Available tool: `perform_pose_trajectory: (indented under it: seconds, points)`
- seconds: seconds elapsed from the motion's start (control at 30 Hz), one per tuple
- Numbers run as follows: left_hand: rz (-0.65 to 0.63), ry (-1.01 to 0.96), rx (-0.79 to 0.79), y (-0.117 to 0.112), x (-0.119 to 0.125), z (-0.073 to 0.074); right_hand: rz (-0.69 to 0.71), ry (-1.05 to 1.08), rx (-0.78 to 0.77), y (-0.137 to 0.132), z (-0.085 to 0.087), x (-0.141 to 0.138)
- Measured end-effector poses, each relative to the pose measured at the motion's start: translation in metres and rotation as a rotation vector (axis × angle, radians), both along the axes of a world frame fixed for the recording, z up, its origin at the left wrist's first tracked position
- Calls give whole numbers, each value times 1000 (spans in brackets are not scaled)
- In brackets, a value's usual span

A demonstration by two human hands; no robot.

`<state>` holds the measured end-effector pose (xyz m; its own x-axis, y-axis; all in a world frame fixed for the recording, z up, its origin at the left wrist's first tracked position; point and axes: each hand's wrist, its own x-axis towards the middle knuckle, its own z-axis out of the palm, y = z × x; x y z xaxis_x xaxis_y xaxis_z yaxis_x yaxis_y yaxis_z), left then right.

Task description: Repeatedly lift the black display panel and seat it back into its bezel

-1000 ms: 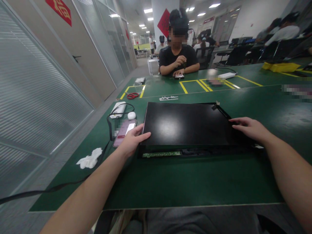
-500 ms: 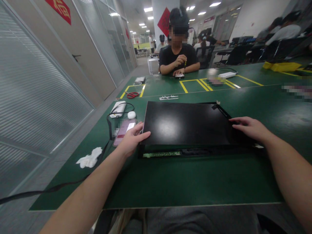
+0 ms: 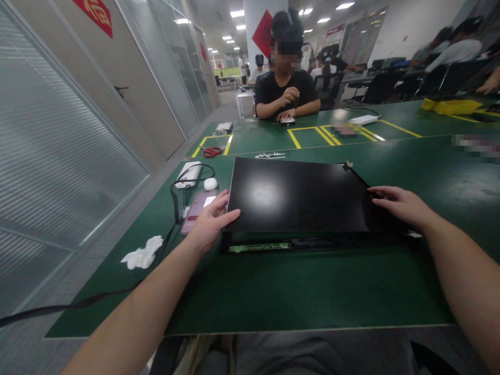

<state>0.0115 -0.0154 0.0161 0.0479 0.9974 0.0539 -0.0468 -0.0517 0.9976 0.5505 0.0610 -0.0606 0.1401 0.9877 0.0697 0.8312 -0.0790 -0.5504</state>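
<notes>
A glossy black LCD panel is held over a black frame, tilted a little, its left side higher than its right. My left hand grips the panel's left edge, thumb on top and fingers along the side. At the right edge, my right hand is closed with thumb and fingertips; whether it pinches the panel alone or the frame too is hard to tell. A green circuit board strip shows in the frame's near side. Bits of light tape stick out at its right corners.
Left of the panel lie a phone, a white earbud case, a white power bank with a black cable, and crumpled tissue. Red scissors and white strips are beyond. Across the green table sits a person handling a small device.
The panel's far edge has risen slightly, most at the left, and now hides more of the frame at the far right. Both hands keep nearly the same places.
</notes>
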Motion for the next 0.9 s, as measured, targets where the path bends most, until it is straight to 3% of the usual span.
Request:
perform_pose_trajectory:
  seconds: [0.53,0.9]
  points:
    - [-66,-83,-41,2,0,-5,-40,167,27,2,-5,3]
    - [-92,-153,-108,4,1,-8,-85,138,-1,-3,6,-9]
